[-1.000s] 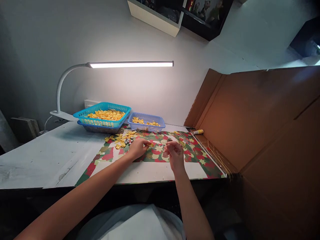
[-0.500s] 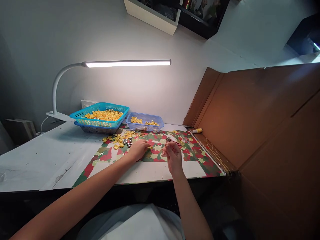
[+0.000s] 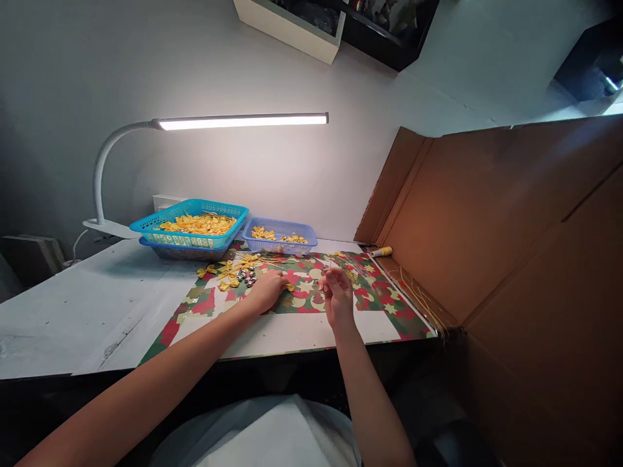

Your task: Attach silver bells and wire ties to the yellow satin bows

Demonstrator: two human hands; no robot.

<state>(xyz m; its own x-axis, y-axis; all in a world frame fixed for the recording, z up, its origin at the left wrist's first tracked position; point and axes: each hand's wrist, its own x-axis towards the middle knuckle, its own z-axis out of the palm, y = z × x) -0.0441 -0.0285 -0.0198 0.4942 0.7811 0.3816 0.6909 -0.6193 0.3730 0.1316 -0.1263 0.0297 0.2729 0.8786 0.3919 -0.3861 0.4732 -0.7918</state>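
Fingers (image 3: 281, 279) on the left hand (image 3: 267, 290) are pinched on a small yellow piece (image 3: 290, 287) poking out past the tips, low over the table, and the right hand (image 3: 339, 293) has thumb and finger together on a thin sliver (image 3: 331, 264) pointing up. Biggest thing around is the brown cardboard (image 3: 511, 214), standing off to the right of both hands, maybe as a screen. The white table (image 3: 63, 311) runs out well left of the fingers. The lamp (image 3: 243, 122) hangs its bar beyond and above them, I'd guess so light falls right on the fiddly stuff. Patterned sheet (image 3: 377, 299) lies under both hands, probably saving the tabletop. Beyond the left fingers there's a turquoise basket (image 3: 189, 242) stacked on a darker basket (image 3: 178, 252), plus a periwinkle basket (image 3: 280, 247) straight past them; looks like bulk stock kept back, with loose yellow bows (image 3: 227, 285) just left of the left fingers for easy grabbing. Tiny silver bits (image 3: 247, 279) sit between bows and hand. The low pinch seems meant to steady the piece while the right hand works from above. Hard to make out: the left palm hides most of the yellow piece, I can't identify the sliver, and the shelf (image 3: 292, 29) above is cut off.
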